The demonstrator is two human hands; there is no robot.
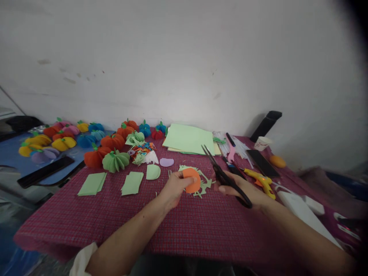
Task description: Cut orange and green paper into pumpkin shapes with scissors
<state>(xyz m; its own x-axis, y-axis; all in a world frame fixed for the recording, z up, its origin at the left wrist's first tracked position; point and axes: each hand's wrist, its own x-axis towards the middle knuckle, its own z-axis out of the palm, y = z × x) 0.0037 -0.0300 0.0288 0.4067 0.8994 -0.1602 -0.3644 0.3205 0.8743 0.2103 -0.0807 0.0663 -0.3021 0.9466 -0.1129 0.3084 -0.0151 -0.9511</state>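
Pinching an orange paper cutout (192,181) in our left hand (174,188), we grip black scissors (222,174) in our right hand (238,189), blades slightly parted, just right of the cutout. Green scraps (204,184) lie beneath on the checked red tablecloth (172,226); green sheets (189,140), a yellow glue gun (258,179) and paper pumpkins (115,161) sit beyond.

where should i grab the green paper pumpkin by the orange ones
Probably cup the green paper pumpkin lightly round its ribbed sides, coming from above on the near side: its fins are thin paper that a pinch would crush, and orange pumpkins crowd its left and back.
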